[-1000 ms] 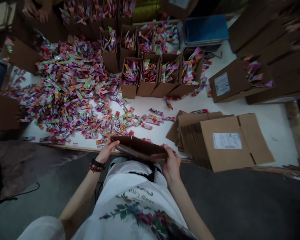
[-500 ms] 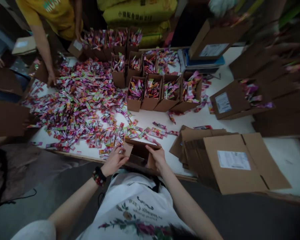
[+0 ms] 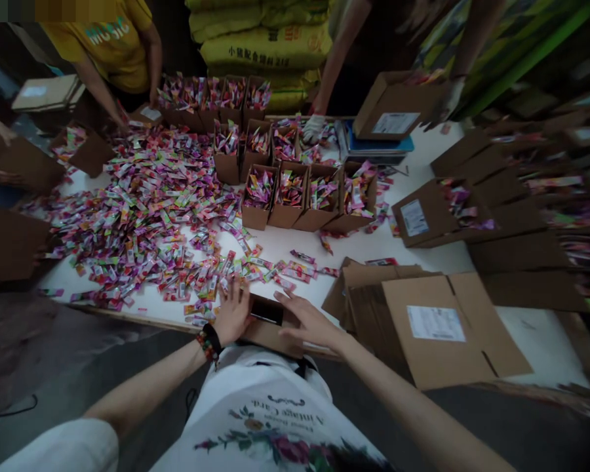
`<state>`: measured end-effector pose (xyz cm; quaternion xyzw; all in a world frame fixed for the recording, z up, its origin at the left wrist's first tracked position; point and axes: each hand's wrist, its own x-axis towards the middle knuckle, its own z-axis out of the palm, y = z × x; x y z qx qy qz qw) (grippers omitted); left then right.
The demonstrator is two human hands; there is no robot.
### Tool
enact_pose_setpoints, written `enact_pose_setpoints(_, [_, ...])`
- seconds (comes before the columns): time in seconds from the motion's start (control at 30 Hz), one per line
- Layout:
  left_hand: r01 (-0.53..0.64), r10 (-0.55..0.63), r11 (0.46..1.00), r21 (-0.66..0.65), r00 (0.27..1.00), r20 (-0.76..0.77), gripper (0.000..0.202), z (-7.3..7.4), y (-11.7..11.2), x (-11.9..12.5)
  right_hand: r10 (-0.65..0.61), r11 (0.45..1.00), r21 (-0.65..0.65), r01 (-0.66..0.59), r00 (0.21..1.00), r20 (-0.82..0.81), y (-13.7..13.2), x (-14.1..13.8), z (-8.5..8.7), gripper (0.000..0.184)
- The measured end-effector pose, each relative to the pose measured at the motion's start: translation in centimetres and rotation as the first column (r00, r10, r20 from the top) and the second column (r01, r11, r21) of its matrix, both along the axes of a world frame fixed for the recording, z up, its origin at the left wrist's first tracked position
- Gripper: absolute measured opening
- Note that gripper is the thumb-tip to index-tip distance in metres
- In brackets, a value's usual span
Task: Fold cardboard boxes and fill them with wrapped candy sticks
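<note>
A small brown cardboard box (image 3: 270,336) stands at the table's near edge against my body, its dark inside partly visible from above. My left hand (image 3: 233,313) lies along its left side, palm down, fingers stretched and spread. On the opposite side my right hand (image 3: 311,319) rests with its fingers extended over the box's right side and its thumb apart. Both hands touch the cardboard and neither is wrapped round it. Just beyond them lie loose candy packets (image 3: 236,267), part of a large heap (image 3: 152,216) on the left.
Open boxes filled with packets (image 3: 290,187) stand mid-table. To my right lie stacked flattened cartons (image 3: 435,321), with a labelled filled box (image 3: 417,216) behind them. Co-workers reach in across the table, one with a gloved hand (image 3: 314,128). Yellow sacks (image 3: 265,52) are piled behind.
My hands have gone from pinching the box's flaps to lying stretched along its two sides. Across the table, a gloved hand has reached down to the packets. The view has shifted slightly.
</note>
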<state>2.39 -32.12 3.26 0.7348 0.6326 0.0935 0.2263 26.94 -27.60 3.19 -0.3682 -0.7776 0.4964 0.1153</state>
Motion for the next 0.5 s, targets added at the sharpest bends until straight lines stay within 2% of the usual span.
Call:
enact_pose_setpoints(0.03, [0.162,-0.165,0.985,-0.058,0.985,-0.054,0.083,0.4,0.4,0.2,0.155,0.985,0.057,-0.161,0.983,0.093,-0.5,0.0,0.3,0.083])
enact_pose_setpoints(0.07, [0.315,-0.326,0.939,-0.135,0.943,-0.071,0.082,0.7,0.7,0.5,0.270,0.953,0.091,-0.289,0.946,0.179,-1.1,-0.2,0.3,0.087])
enact_pose_setpoints(0.13, [0.513,-0.538,0.816,-0.266,0.842,-0.029,0.081,0.8,1.3,1.0,0.372,0.899,0.121,-0.422,0.878,0.301,-2.4,-0.6,0.0,0.087])
enact_pose_setpoints(0.17, [0.548,-0.574,0.785,-0.289,0.819,-0.009,0.084,0.6,1.5,1.2,0.371,0.890,0.134,-0.435,0.865,0.338,-3.1,-0.7,-0.3,0.085])
enact_pose_setpoints(0.2, [0.551,-0.577,0.785,-0.283,0.817,-0.010,0.090,0.3,1.5,1.4,0.357,0.889,0.147,-0.433,0.859,0.367,-3.7,-0.9,-0.6,0.083])
enact_pose_setpoints(0.27, [0.532,-0.556,0.815,-0.229,0.830,-0.050,0.107,-0.5,1.3,1.9,0.326,0.891,0.169,-0.421,0.853,0.407,-4.3,-1.1,-0.8,0.083])
enact_pose_setpoints(0.33, [0.524,-0.549,0.828,-0.201,0.830,-0.097,0.124,-1.1,0.9,2.4,0.319,0.895,0.165,-0.416,0.852,0.415,-3.3,-1.6,-0.9,0.086])
enact_pose_setpoints(0.4, [0.523,-0.554,0.824,-0.220,0.824,-0.115,0.125,-1.0,0.7,2.7,0.309,0.928,0.076,-0.364,0.869,0.388,-0.1,-3.3,-1.2,0.070])
enact_pose_setpoints(0.47, [0.529,-0.558,0.818,-0.225,0.825,-0.093,0.117,-0.5,0.6,2.8,0.239,0.968,-0.017,-0.249,0.905,0.351,5.0,-6.6,-2.2,0.043])
enact_pose_setpoints(0.5, [0.531,-0.556,0.819,-0.216,0.828,-0.071,0.113,-0.1,0.6,2.7,0.178,0.984,-0.039,-0.175,0.922,0.344,8.0,-8.9,-3.0,0.035])
